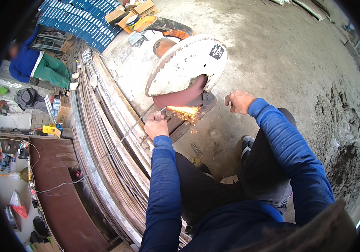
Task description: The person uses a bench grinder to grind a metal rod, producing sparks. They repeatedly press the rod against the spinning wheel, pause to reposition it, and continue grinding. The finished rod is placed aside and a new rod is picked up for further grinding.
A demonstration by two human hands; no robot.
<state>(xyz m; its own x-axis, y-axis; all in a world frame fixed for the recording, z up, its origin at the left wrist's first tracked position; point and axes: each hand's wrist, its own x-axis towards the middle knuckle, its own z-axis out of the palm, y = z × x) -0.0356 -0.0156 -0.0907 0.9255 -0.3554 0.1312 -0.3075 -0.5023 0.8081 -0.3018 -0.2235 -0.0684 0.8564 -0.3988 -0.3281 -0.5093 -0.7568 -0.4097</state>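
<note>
My left hand (155, 125) is closed around a long thin grey metal rod (123, 136) near its end. The tip meets the lower edge of a reddish-brown grinding wheel (182, 98), and orange sparks (185, 111) spray off to the right. A large worn white metal guard (188, 63) covers the wheel's upper part. Behind my hand the rod trails in a curve to the lower left, over a stack of long metal bars. My right hand (239, 102) hangs in the air right of the wheel, fingers curled, nothing visible in them.
Long metal bars (104, 138) lie in a stack along my left, beside a brown metal panel (50, 180). A person (41, 67) in blue and green is at the upper left. Blue slatted stacks (79, 21) and cardboard boxes (144, 8) stand at the back. Rubble (343, 126) lies at right.
</note>
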